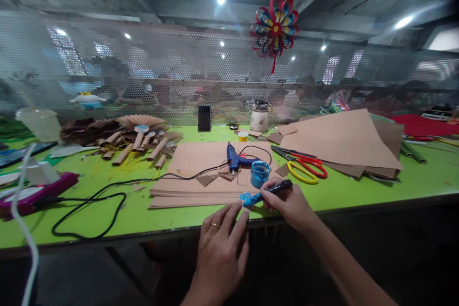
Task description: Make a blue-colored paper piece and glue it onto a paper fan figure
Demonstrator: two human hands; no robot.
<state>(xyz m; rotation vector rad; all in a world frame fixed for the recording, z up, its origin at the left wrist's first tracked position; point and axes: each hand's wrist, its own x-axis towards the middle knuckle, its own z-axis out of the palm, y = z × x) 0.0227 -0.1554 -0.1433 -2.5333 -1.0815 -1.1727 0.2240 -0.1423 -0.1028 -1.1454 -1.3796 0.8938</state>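
My right hand [289, 203] is closed around a black marker-shaped tool [269, 192] whose front end is coated in blue. Its tip touches a small blue curled shape [245, 197] at the near edge of the stacked brown paper [193, 199]. Beside that shape, my left hand [224, 244] rests with fingers stretched out at the table edge, a ring on one finger. Whatever lies beneath its fingertips is hidden. Just beyond my right hand stands an open jar of blue paint [259, 175], smeared on its wall. A blue glue gun [238, 158] lies behind the jar among brown paper scraps [208, 179].
Red-handled scissors [315, 166] and yellow-handled scissors [303, 174] lie right, by large brown sheets [337, 141]. A black cord [118, 184] runs left to a purple power strip [43, 193]. Paper rolls [124, 153], a phone [204, 118] and a bottle [259, 117] stand farther back.
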